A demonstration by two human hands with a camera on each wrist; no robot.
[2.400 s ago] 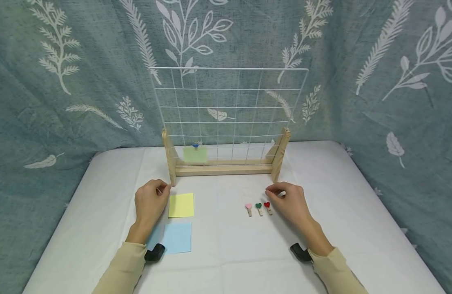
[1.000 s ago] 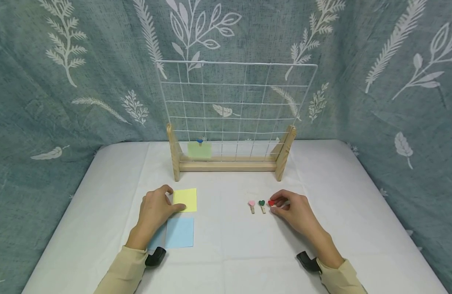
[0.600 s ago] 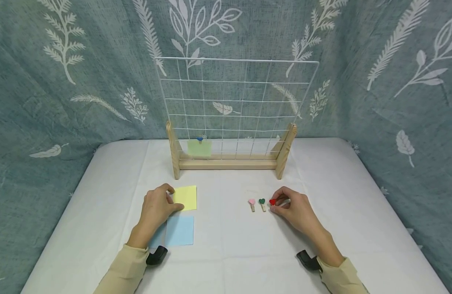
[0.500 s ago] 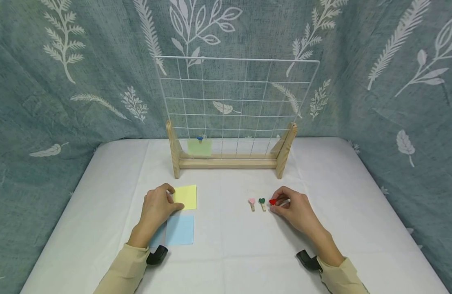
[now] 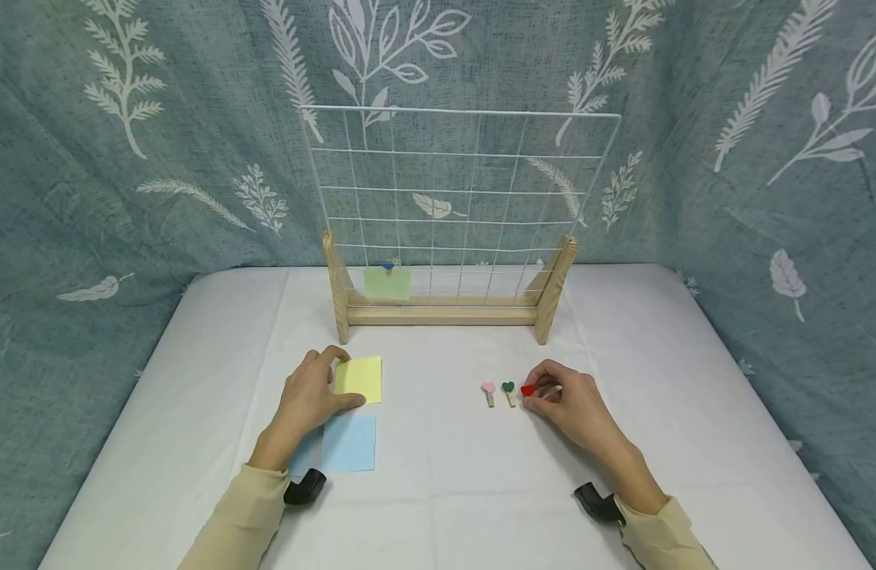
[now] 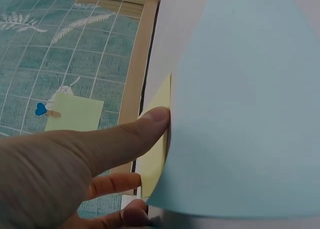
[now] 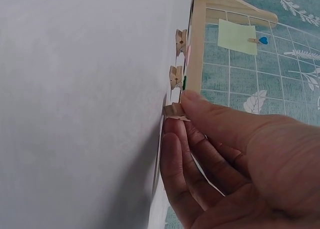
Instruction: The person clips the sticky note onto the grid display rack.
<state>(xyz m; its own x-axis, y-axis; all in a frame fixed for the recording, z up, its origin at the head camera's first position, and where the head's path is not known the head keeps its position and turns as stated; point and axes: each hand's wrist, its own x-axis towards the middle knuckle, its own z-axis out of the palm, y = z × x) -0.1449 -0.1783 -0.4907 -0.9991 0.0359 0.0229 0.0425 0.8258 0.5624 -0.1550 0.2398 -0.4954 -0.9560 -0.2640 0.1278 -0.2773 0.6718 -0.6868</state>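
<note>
My left hand (image 5: 311,393) spreads over the left side of a yellow sticky note (image 5: 366,378). Its straight thumb touches the note near the front edge, with the index fingertip by the far left corner. In the left wrist view the note (image 6: 156,161) appears almost edge-on behind the thumb. My right hand (image 5: 567,400) pinches a small wooden clothespin with a red heart (image 5: 527,390) between thumb and fingers. From the right wrist, only the wooden end of that clothespin (image 7: 174,110) shows. Beside it lie a green-heart clothespin (image 5: 508,388) and a pink-heart clothespin (image 5: 488,388).
A white wire grid (image 5: 473,190) stands in a wooden base (image 5: 441,315) at the back. A blue-heart clothespin (image 5: 388,266) fixes a green note (image 5: 386,285) low on its left. Blue notes (image 5: 349,445) lie in front of the yellow one, partly under the left forearm.
Both hands have come down from above the objects. The right hand has taken hold of the red-heart clothespin. The left thumb and index finger have spread wider along the yellow note.
</note>
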